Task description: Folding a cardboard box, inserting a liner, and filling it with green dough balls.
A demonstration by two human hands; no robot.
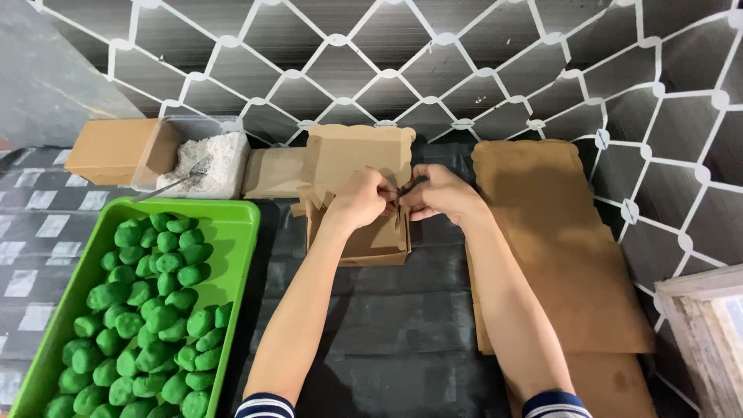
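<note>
A small brown cardboard box (364, 244) lies half folded on the dark table, its lid flap (360, 151) standing open toward the wall. My left hand (360, 197) pinches the box's far right wall from the left. My right hand (441, 193) grips the same wall and its flap from the right. Both hands meet at that corner, fingers closed on the cardboard. The inside of the box looks empty where it shows.
A green tray (240, 224) full of several green balls sits at the left. Behind it stand a clear tub of white powder (209, 159) with a metal scoop and a brown box (108, 151). Flat cardboard blanks (565, 255) are stacked at the right. A wooden frame (704, 333) is lower right.
</note>
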